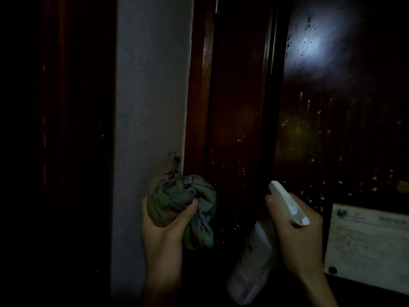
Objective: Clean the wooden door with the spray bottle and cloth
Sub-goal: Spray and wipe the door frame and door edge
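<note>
Dim light covers a dark wooden door, beaded with droplets and marked by one pale glare high up, beside a grey wall strip. A white notice sits on the door's lower right. From my remote feed, I see the left hand clutching a bunched greenish cloth near the wall's edge. The right hand is wrapped round a white spray bottle, its nozzle pointing toward the door.

Dark reddish-brown door, pale grey wall strip, green-and-blue checked cloth, white spray bottle, white notice at lower right.
</note>
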`<state>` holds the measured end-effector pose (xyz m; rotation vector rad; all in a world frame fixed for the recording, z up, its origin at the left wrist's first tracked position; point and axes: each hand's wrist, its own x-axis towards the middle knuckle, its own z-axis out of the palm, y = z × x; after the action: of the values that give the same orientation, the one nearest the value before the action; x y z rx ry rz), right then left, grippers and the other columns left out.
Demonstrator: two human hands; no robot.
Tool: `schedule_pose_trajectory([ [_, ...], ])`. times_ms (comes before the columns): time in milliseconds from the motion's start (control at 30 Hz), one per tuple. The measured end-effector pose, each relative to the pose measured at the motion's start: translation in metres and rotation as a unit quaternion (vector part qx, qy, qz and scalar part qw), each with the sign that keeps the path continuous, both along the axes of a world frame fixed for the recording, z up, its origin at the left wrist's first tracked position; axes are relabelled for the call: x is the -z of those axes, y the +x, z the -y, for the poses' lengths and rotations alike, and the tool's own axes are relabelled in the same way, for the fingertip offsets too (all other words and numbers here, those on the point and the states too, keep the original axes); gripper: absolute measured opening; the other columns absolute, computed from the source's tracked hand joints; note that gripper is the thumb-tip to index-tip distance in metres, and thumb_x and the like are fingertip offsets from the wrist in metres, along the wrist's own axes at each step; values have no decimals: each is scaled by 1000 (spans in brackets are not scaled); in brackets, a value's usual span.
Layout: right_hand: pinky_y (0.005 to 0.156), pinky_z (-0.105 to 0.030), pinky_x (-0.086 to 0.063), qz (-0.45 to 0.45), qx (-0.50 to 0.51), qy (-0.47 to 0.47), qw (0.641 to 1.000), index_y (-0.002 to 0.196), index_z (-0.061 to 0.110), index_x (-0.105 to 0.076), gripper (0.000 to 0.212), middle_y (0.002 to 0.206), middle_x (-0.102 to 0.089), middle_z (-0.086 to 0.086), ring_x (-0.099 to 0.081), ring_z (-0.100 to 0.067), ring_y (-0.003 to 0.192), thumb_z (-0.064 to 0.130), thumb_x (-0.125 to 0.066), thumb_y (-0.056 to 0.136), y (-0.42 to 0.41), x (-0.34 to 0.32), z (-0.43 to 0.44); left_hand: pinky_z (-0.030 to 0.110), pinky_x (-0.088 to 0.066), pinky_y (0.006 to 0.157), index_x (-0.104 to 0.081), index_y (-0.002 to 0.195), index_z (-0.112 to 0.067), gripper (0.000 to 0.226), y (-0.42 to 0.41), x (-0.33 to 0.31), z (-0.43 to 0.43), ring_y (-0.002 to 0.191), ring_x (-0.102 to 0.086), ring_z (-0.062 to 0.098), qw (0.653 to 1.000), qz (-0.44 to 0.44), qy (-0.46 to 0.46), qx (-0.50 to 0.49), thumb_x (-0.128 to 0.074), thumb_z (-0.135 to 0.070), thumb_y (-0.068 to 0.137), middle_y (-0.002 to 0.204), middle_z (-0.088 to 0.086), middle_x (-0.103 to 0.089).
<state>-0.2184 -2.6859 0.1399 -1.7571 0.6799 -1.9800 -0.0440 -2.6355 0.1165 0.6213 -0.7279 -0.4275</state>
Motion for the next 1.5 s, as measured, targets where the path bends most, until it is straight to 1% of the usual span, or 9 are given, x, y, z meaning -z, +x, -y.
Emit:
schedule_pose_trajectory([
  [300, 51, -21, -41, -9, 13, -6, 1000, 82, -11, -62, 27, 72, -61, -24, -55, -22, 56, 14, -69, 91, 2, 1, -4, 52, -51, 103, -63, 125, -16, 62, 4, 1, -2, 112, -71, 25, 1000, 1, -2, 6, -83, -17, 67, 118, 8, -74],
  [433, 55, -13, -45, -16, -1, 6, 1000, 89, -14, -60, 22, 97, -60, -11, -56, -32, 86, 7, -66, 91, 2, -3, -5, 53, -51, 104, -62, 128, -13, 64, 5, 1, -2, 113, -70, 26, 1000, 7, 2, 4, -84, -20, 68, 119, 8, -74],
  [533, 60, -24, -52, -31, -11, 15, 999, 93, -17, -59, 25, 104, -57, -3, -52, -24, 96, 7, -63, 93, 3, -3, -6, 52, -51, 103, -62, 127, -11, 62, 6, 1, -1, 111, -71, 25, 1000, 2, 0, -2, -82, -17, 69, 118, 8, -74],
  [733, 56, -15, -48, -19, 13, 28, 999, 93, -18, -59, 24, 89, -59, -31, -53, -35, 88, 5, -64, 92, 3, -1, -4, 52, -51, 104, -60, 130, -10, 68, 8, 1, -2, 113, -70, 25, 1000, 1, -3, 3, -86, -15, 68, 120, 9, -73],
  [933, 71, -45, -43, -14, -2, 61, 998, 95, -19, -58, 29, 94, -58, -34, -53, -35, 93, 10, -64, 93, 3, 7, 1, 50, -50, 105, -59, 132, -10, 67, 7, 2, -2, 114, -70, 23, 1000, -8, -8, 15, -83, -19, 70, 122, 8, -73],
  [1033, 64, -33, -52, -4, 5, 65, 998, 95, -10, -67, 22, 93, -68, -21, -60, -28, 93, 12, -65, 93, 1, 12, 1, 47, -52, 104, -60, 132, -12, 67, 5, 2, -4, 114, -70, 20, 1000, -3, -6, 14, -81, -21, 69, 122, 5, -73],
  [1133, 71, -5, -48, 3, -4, 70, 998, 96, 27, -73, 18, 87, -73, 20, -68, 7, 90, 12, -65, 92, -1, 12, -3, 50, -50, 107, -58, 133, -9, 62, 6, 5, -4, 117, -68, 23, 1000, 5, 1, 14, -83, -15, 76, 125, 9, -71],
  [1333, 56, -28, -40, -34, 9, 48, 998, 85, -11, -65, 29, 81, -63, -30, -53, -32, 61, 17, -65, 93, -3, 25, -7, 46, -53, 103, -57, 134, -5, 55, 3, 11, -11, 115, -69, 22, 1000, -9, -1, 11, -77, -8, 83, 125, 9, -71],
  [1500, 49, -29, -32, -44, 25, 68, 996, 59, 9, -47, 39, 54, -43, -2, -40, -8, 53, 19, -62, 94, -3, 34, -15, 44, -57, 98, -58, 132, -4, 53, -2, 17, -14, 112, -71, 21, 1000, -24, 13, -2, -76, -3, 83, 122, 9, -72],
])
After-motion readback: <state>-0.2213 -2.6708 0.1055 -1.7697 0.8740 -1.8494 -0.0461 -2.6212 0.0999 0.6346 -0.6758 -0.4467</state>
